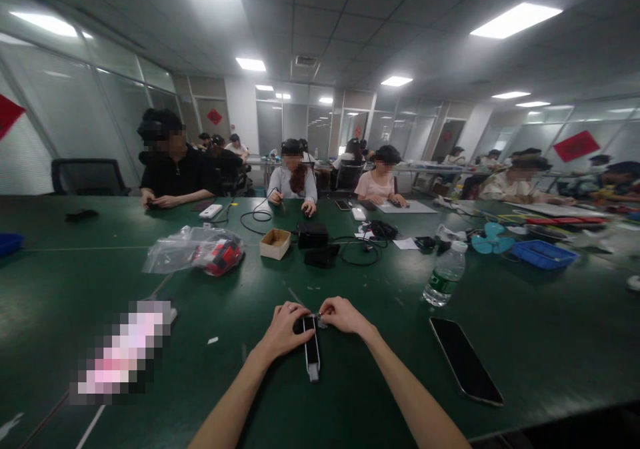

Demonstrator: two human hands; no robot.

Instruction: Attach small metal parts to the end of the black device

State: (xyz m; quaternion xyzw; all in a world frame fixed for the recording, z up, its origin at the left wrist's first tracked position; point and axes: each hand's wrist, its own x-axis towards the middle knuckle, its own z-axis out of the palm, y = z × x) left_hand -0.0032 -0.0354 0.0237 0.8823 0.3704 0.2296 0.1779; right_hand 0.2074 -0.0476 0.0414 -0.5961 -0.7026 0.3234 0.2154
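Black strap (312, 350), flat on green table (250, 395). Left hand (287, 329) pins its top; right hand (341, 314) pinches a small metal piece (320, 321) there, not yet visibly seated.

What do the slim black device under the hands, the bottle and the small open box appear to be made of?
The slim black device looks like glossy black plastic with a light grey end; too small to be sure. The bottle is clear plastic, see-through with a green label and white cap. The small open box looks like plain brown cardboard, matte.
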